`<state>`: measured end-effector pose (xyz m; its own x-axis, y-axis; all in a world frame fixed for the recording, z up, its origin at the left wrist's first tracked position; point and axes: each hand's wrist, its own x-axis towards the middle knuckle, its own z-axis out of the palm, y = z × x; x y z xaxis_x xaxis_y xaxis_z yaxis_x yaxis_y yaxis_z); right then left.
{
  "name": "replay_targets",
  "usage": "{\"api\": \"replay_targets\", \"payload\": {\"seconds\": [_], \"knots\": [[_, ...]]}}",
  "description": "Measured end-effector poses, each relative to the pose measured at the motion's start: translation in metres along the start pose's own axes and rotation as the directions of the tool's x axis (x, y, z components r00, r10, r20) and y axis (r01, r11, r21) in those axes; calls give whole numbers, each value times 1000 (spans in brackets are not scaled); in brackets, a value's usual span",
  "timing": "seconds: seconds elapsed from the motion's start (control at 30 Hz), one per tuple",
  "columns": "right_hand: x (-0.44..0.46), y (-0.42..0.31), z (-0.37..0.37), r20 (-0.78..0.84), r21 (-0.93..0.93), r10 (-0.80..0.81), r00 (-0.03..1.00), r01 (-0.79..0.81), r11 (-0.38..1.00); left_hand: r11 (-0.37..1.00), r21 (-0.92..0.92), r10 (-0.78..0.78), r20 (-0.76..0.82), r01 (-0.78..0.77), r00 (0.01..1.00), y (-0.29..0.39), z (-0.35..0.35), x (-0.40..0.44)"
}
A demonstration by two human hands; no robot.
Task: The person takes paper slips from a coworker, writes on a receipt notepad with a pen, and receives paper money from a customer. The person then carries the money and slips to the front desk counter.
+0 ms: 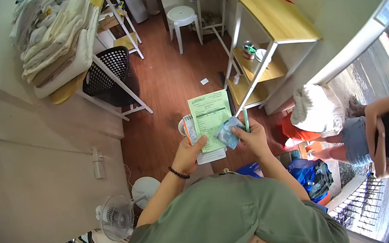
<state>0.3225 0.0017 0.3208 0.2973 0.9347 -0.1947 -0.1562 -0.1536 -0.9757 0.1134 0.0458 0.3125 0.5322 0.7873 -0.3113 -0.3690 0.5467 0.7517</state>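
Note:
In the middle of the head view, a green printed form (209,114) lies over a spiral notepad (211,157) whose lined page shows below it. My left hand (190,154) grips both at their left side, thumb on top; a strip of orange shows there. My right hand (253,138) pinches a folded blue banknote (228,132) over the lower right of the form. A green pen (246,119) stands up by the fingers of that hand. The fingers beneath the papers are hidden.
Left: stacked folded cloths (57,41), a black basket (112,78) and a fan (118,216). Ahead: a white stool (182,16). Right: a wooden shelf unit (285,16), a white bundle (317,110), and a person (387,133) with folded arms outside. Blue bags (306,172) lie behind my right arm.

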Motion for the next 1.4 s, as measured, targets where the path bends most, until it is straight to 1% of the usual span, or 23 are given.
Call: {"api": "replay_targets", "payload": {"seconds": [0.1, 0.2, 0.23, 0.33, 0.37, 0.47, 0.5, 0.63, 0.67, 0.73, 0.77, 0.83, 0.87, 0.9, 0.97, 1.0, 1.03, 1.13, 1.17, 1.2, 1.33, 1.37, 1.4], "knots": [[37, -5, 33, 27, 60, 7, 1000, -8, 998, 1000, 0, -12, -8, 12, 1000, 23, -26, 22], [69, -24, 62, 106, -48, 84, 991, -79, 996, 993, 107, 61, -13, -59, 998, 54, -44, 41], [84, -16, 70, 144, -86, 58, 988, -45, 995, 982, 160, 102, -11, -99, 995, 65, -52, 47], [112, -17, 107, 210, -170, 34, 977, 2, 985, 976, 210, 76, -48, -65, 996, 88, -85, 61], [124, -4, 116, 223, -131, 29, 974, 1, 991, 984, 174, 55, -73, -41, 996, 95, -94, 64], [143, -21, 148, 326, -438, 4, 945, 148, 887, 939, 339, 100, -95, -63, 990, 111, -116, 69], [150, -26, 158, 391, -423, -51, 919, 228, 877, 971, 226, 103, -94, -80, 990, 109, -123, 73], [202, -11, 182, 354, -253, 43, 934, 52, 966, 991, 100, 113, -250, -90, 962, 114, -135, 97], [218, -4, 185, 354, -219, 66, 933, 14, 976, 988, 136, 100, -257, -67, 961, 120, -139, 109], [255, -8, 183, 417, -374, 182, 891, -15, 927, 978, 207, 74, -281, -15, 957, 131, -148, 131], [274, -12, 184, 452, -305, 184, 873, -43, 951, 998, 57, 31, -324, -13, 946, 137, -149, 145], [322, -11, 184, 399, -163, 197, 896, -142, 976, 997, 38, 73, -378, -63, 923, 142, -157, 176], [351, -14, 183, 375, -88, 202, 905, -182, 979, 995, 32, 100, -402, -95, 910, 148, -161, 197], [376, -31, 185, 327, 109, 166, 930, -212, 971, 999, 33, 26, -386, -15, 922, 167, -153, 211], [443, -45, 174, 299, 60, 181, 937, -208, 976, 978, 205, 117, -358, -44, 927, 171, -167, 246], [486, -62, 172, 289, 41, 168, 942, -188, 981, 952, 297, 176, -334, -74, 926, 185, -165, 275], [516, -76, 174, 290, 74, 68, 955, -93, 993, 965, 249, 176, -401, -78, 899, 194, -158, 297], [616, -101, 175, 258, 173, -187, 948, 145, 974, 960, 239, 242, -449, -145, 860, 225, -144, 357], [643, -113, 176, 227, 198, -251, 941, 208, 958, 917, 365, 312, -401, -162, 861, 237, -145, 377], [663, -126, 176, 189, 217, -308, 932, 266, 939, 825, 564, 293, -376, -34, 879, 264, -130, 390], [713, -175, 173, 226, 282, -260, 939, 193, 940, 760, 583, 511, -265, -286, 818, 306, -127, 458], [716, -189, 175, 173, 254, -307, 936, 259, 932, 804, 435, 558, -316, -406, 767, 313, -121, 480], [722, -197, 173, 167, 212, -312, 935, 275, 938, 862, 306, 491, -308, -404, 815, 334, -103, 489]]}}
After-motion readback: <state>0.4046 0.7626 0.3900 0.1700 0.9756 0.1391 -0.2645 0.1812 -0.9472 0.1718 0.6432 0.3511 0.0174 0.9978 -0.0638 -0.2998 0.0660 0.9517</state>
